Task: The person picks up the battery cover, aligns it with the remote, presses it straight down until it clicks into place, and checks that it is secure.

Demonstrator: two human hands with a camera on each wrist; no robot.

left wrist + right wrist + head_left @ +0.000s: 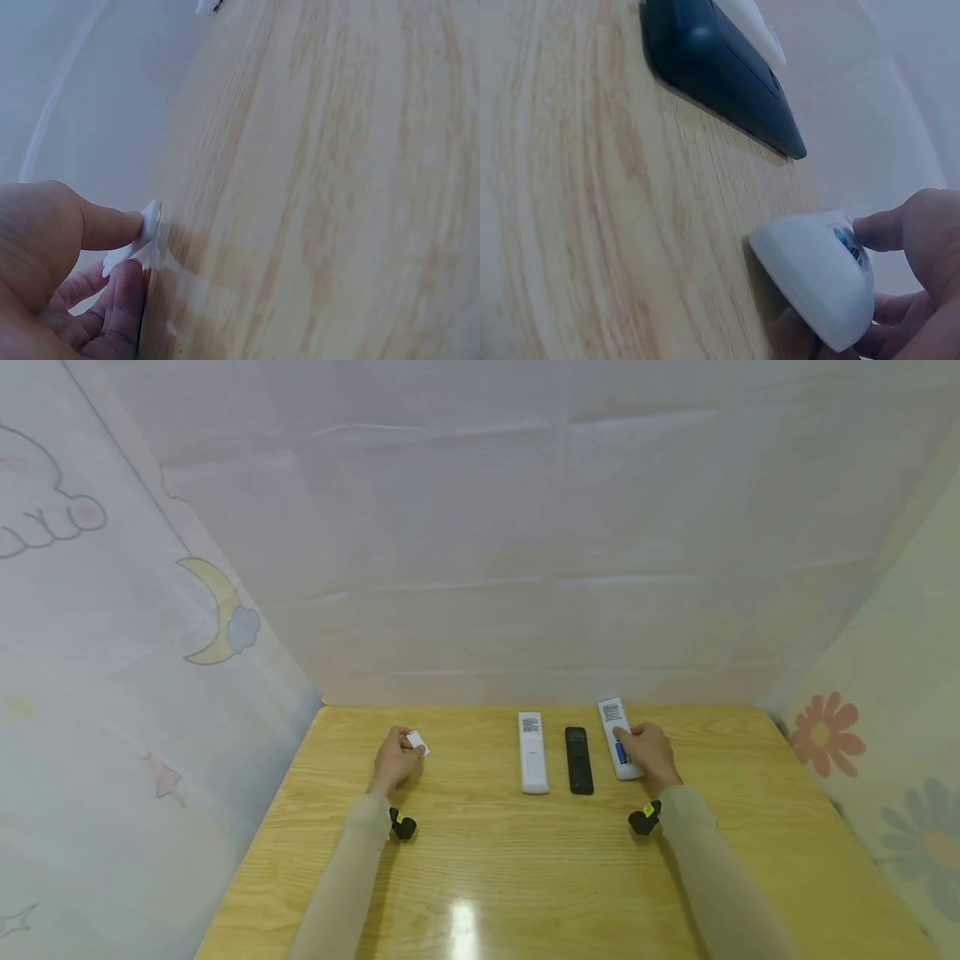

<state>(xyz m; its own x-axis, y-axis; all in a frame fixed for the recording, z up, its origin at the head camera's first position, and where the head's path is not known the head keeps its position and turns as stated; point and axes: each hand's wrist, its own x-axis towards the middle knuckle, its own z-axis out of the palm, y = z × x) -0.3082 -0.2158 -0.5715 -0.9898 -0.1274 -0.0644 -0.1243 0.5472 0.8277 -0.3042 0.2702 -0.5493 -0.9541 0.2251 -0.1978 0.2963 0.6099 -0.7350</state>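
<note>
At the left of the table, my left hand (397, 758) pinches a small white battery cover (418, 742) between thumb and fingers. The left wrist view shows this cover (135, 241) edge-on, close to the tabletop. On the right, my right hand (651, 753) grips a white remote control (611, 713) that lies back side up. Blue batteries (622, 752) show in its uncovered compartment, beside my thumb. In the right wrist view, the thumb (881, 229) rests on the top of this remote (814, 262), with the other fingers at its far side, partly hidden.
A black remote (578, 762) lies just left of the gripped one. Further left is another white remote (533, 760), back side up with its cover on. The wooden table (480, 852) meets a cloth-covered wall (450, 610) behind, and printed sheets hang on both sides.
</note>
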